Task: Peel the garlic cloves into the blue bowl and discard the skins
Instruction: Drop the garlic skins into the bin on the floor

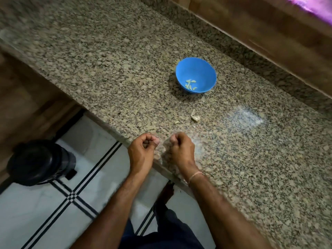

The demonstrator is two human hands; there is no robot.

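Garlic cloves, peeled and pale, lie in the bottom of the blue bowl, which stands on the granite desk well beyond the hands. Between bowl and hands lies a garlic piece with a skin scrap just beside it. A black bin stands on the tiled floor below the desk edge. Left hand and right hand hover at the near edge, each grip curled narrow; I cannot tell whether either holds anything.

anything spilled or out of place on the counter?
Nothing spilled. Loose garlic skins lie on the granite counter between the blue bowl and the hands, not yet discarded. Peeled cloves sit inside the bowl.
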